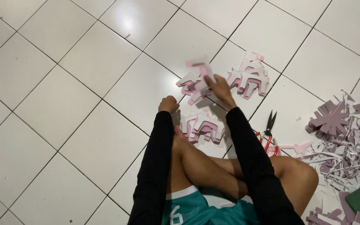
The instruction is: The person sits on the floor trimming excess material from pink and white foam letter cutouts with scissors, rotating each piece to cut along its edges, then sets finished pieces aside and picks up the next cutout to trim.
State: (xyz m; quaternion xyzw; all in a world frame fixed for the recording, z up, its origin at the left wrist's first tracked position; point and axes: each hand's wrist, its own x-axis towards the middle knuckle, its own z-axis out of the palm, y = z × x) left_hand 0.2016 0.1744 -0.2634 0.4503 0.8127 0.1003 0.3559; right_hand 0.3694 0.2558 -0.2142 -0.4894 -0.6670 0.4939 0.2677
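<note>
The person sits cross-legged on the white tiled floor (63,83). The left hand (168,104) is curled into a loose fist, holding nothing visible, just left of the cut foam shapes (201,127) stacked by the knee. The right hand (218,85) lifts a pink-and-white foam piece (198,66), fingers (209,83) pinched on it, though it is blurred. Beyond those fingers lie two more piles of finished shapes (251,77). Right of the wrist rest red-handled scissors (267,129), and further right a heap of offcuts (346,141). Judging by the piles, much cutting looks done, with sorting under way.
</note>
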